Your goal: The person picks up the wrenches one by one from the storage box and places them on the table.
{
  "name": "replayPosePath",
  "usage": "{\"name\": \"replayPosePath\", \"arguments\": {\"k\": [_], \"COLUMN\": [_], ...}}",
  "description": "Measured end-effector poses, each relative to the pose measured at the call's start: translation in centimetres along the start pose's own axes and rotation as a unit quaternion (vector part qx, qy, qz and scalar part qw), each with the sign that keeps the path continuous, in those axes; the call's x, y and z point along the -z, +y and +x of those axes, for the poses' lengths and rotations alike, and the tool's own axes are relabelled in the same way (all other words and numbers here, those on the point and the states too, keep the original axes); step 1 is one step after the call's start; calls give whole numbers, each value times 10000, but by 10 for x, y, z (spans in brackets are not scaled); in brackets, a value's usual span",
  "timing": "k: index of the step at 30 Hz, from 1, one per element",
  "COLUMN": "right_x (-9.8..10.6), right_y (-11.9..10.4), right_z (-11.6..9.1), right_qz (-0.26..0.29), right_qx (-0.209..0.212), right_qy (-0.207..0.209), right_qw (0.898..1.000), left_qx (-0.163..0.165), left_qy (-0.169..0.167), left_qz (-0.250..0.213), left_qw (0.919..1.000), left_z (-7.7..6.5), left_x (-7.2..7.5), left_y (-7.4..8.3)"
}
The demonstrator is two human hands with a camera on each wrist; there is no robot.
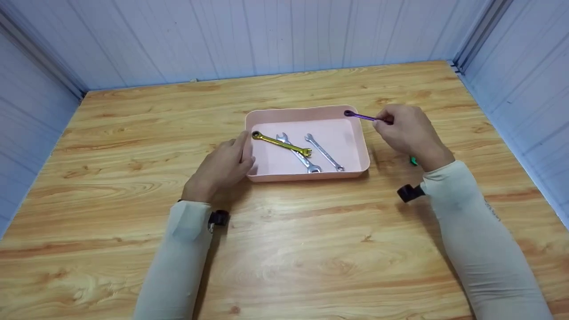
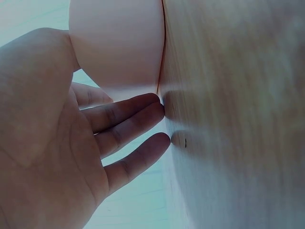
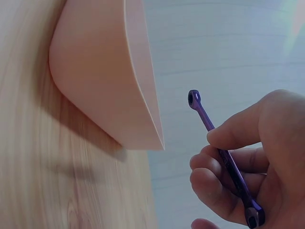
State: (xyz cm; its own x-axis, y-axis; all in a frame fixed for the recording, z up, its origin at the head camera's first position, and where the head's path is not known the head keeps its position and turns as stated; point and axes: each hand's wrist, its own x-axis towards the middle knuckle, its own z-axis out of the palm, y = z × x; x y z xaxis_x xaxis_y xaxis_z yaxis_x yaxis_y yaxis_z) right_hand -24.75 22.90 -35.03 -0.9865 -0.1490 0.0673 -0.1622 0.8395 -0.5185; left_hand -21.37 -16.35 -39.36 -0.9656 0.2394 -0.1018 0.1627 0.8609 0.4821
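Observation:
My right hand (image 1: 406, 133) pinches a purple ratchet wrench (image 3: 233, 169) between thumb and fingers, beyond the tray's right wall. The wrench's ring end points left and overlaps the far right corner in the head view. At the left wall of the shallow pink tray (image 1: 306, 176), my left hand (image 1: 220, 169) has its thumb over the rim and its index finger along the outside. Its other fingertips (image 2: 157, 140) reach down to the tabletop. Inside, a gold ratchet wrench (image 1: 280, 144) lies across a silver wrench (image 1: 304, 162); another silver wrench (image 1: 324, 152) lies to their right.
A small green object (image 1: 414, 161) is on the table by my right wrist, partly hidden by it. Pale panels (image 1: 275, 40) close off the back and both sides of the wood-grain table (image 1: 306, 249). Each wrist wears a black camera (image 1: 219, 218).

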Motion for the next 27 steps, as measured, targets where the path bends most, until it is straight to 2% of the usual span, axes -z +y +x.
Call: {"name": "replayPosePath", "arguments": {"k": [10,23,27], "right_x": [6,7,8], "right_y": [11,25,28], "right_z": [2,5,6], "right_qz": [19,-61,-52], "right_qx": [-341,-695,-729], "right_qy": [-94,-90,-69], "right_qw": [9994,9975,9973], "left_qx": [-33,143,68], "left_qy": [9,-39,-15], "left_qz": [-26,-96,-87], "left_qw": [10000,9998,9999], "left_z": [1,0,0], "left_x": [0,-1,-1], "left_y": [1,4,3]}}
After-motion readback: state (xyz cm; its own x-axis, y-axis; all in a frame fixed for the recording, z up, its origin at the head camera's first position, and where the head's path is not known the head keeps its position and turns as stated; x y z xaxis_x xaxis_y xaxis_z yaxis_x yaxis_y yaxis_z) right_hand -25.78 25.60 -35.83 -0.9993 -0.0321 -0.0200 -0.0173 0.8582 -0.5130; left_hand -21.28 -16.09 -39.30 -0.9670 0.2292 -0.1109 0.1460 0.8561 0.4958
